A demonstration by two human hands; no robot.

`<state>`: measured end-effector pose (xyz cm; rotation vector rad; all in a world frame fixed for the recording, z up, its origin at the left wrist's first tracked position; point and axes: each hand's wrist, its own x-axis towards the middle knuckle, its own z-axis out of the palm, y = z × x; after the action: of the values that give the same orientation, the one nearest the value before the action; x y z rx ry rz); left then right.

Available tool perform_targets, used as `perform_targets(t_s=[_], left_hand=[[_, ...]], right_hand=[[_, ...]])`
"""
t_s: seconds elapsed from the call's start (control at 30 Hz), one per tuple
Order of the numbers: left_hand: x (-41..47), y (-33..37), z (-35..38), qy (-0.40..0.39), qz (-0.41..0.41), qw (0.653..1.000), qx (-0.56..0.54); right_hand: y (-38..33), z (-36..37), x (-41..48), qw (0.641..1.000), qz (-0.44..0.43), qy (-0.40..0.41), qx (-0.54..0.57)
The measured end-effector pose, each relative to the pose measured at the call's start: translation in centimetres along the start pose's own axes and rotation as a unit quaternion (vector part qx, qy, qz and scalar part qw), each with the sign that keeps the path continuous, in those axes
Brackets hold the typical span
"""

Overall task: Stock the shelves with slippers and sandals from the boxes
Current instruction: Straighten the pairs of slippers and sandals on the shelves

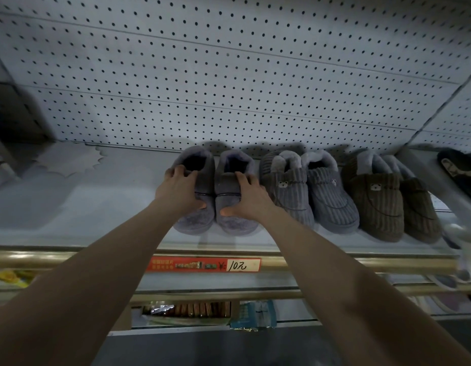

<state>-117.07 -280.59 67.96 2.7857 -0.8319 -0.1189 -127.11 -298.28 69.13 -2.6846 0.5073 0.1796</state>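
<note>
The fingers of the left hand are curling over the outer side and fuzzy collar of the left blue-grey slipper, slightly spread, while the thumb is lying across its toe. The right hand is mirroring this on the right blue-grey slipper: its fingers are reaching up onto the upper, a little apart, and the thumb is pressing on the toe. Both slippers are sitting side by side, touching, toes toward the camera, on the grey shelf in front of the pegboard.

A red price label is clinging to the brass-coloured shelf rail; its white end is showing a handwritten "10元" after a ¥ sign, and the small print on the red part is too blurred to read.

Just beside the right hand, a grey corduroy pair with small bear patches is standing on the same shelf, then a brown corduroy pair with the same patch. A pale starburst card is lying far to the left. On the shelf below, packaged goods are showing, their kind unclear.
</note>
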Motion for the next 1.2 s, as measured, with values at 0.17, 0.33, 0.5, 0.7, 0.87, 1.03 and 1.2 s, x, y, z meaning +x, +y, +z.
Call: perform_targets(t_s=[0.17, 0.33, 0.5, 0.7, 0.87, 1.03, 1.2], left_hand=[[-0.5, 0.4, -0.1, -0.002, -0.005, 1.0, -0.004], [-1.0, 1.5, -0.4, 0.024, 0.01, 0.999, 0.023], [-1.4, 3.7, -0.9, 0.039, 0.048, 0.998, 0.002], [-2.3, 7.7, -1.1, 0.03, 0.133, 0.991, -0.013], [-2.1, 10.1, 0.7, 0.021, 0.172, 0.985, -0.01], [-3.1, 13.7, 0.7, 0.027, 0.211, 0.977, -0.024], [-4.4, 17.8, 1.1, 0.027, 0.23, 0.972, -0.04]], right_hand=[[0.1, 0.0, -0.6, 1.0, -0.017, 0.013, -0.018], [0.4, -0.2, -1.3, 0.999, -0.02, 0.04, -0.006], [1.2, -1.3, -2.4, 0.996, -0.027, 0.088, 0.003], [3.3, -3.1, -4.3, 0.991, 0.0, 0.135, -0.002], [5.7, -3.8, -6.4, 0.989, 0.005, 0.146, -0.013], [8.8, -4.2, -8.1, 0.987, 0.036, 0.16, 0.003], [12.6, -4.9, -10.6, 0.985, 0.033, 0.167, -0.003]])
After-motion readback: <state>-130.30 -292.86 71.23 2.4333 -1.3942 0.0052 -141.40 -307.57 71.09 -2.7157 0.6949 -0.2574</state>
